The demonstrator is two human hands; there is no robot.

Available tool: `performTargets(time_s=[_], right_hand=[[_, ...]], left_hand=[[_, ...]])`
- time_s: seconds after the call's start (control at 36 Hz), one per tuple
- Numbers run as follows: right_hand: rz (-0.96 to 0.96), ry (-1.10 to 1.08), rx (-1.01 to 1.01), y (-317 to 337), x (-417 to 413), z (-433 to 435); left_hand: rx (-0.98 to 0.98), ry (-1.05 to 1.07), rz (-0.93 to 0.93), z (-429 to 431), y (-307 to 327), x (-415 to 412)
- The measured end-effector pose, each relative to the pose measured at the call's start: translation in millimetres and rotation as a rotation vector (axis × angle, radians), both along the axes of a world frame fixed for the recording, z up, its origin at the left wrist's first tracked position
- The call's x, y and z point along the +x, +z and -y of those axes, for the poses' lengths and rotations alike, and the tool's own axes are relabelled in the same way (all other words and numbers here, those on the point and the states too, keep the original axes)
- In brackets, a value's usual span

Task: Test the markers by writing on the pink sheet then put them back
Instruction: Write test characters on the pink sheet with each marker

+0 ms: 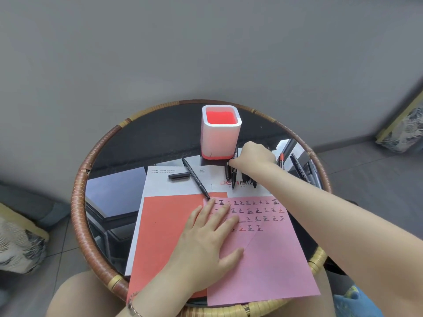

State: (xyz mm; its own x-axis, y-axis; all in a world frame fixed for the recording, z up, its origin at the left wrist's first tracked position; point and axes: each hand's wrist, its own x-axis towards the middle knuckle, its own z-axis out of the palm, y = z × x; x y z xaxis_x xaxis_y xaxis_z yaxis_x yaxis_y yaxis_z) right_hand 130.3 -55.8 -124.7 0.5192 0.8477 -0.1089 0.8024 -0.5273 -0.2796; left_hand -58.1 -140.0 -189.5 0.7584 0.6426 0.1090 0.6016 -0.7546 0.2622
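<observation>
Head view: left grip [206, 243] flat on one pink sheet [270, 266], right grip [254, 156] curled round one black marker [233, 179].

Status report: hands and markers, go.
Left hand flat on pink sheet. Right hand pinching a marker beside the pen cup. Uncapped marker and its cap lie loose nearby.

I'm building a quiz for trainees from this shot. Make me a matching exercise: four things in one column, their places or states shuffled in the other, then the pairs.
1 left hand
2 right hand
3 loose cap
4 pen holder

A lying on the white sheet beside the uncapped marker
B upright at the table's far side
C flat on the pink sheet
D gripping a marker near the pen holder

Pairs: 1-C, 2-D, 3-A, 4-B
</observation>
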Motion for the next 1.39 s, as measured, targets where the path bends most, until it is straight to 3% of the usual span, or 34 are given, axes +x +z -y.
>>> performTargets(time_s=[0.17,0.69,0.94,1.11,1.25,1.39], right_hand=[[-0.154,-0.104,0.100,6.8,8.3,2.1],[-0.006,-0.050,0.014,0.8,2.8,-9.0],[-0.355,-0.119,0.205,24.7,20.0,7.7],[-0.886,-0.291,0.546,37.9,37.9,59.6],[-0.945,-0.338,0.797,29.8,38.4,112.5],[-0.822,-0.218,0.763,14.3,28.8,140.0]], left_hand=[[-0.026,-0.011,0.000,-0.5,2.8,-0.5],[-0.104,-0.043,0.030,0.1,8.6,-0.6],[-0.076,-0.038,0.017,1.1,9.6,-1.1],[-0.098,-0.024,-0.043,0.5,10.2,-0.1],[-0.009,0.003,-0.046,1.5,6.3,3.5],[0.080,0.023,-0.072,4.6,9.0,12.2]])
